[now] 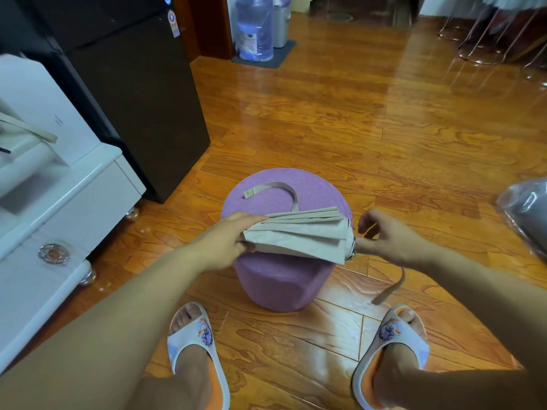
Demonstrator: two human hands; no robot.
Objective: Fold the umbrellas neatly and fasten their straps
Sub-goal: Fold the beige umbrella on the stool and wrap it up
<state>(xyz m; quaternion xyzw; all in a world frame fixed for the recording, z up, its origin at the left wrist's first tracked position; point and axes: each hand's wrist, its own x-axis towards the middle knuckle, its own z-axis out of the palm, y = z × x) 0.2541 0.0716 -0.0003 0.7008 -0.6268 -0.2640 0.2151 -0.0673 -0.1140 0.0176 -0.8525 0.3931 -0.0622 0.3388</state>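
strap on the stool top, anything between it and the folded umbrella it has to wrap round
Nothing visible. The strap lies loose on the purple stool, curling straight to the umbrella, which the left hand grips.

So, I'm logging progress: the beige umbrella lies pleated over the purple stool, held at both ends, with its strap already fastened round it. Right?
Not quite. The head view shows the strap lying loose on the purple stool, not fastened. The beige umbrella is pleated, left hand and right hand holding its ends.

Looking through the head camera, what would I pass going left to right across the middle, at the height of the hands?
White cabinet → left hand → beige umbrella lying over a purple stool → right hand → plastic bag.
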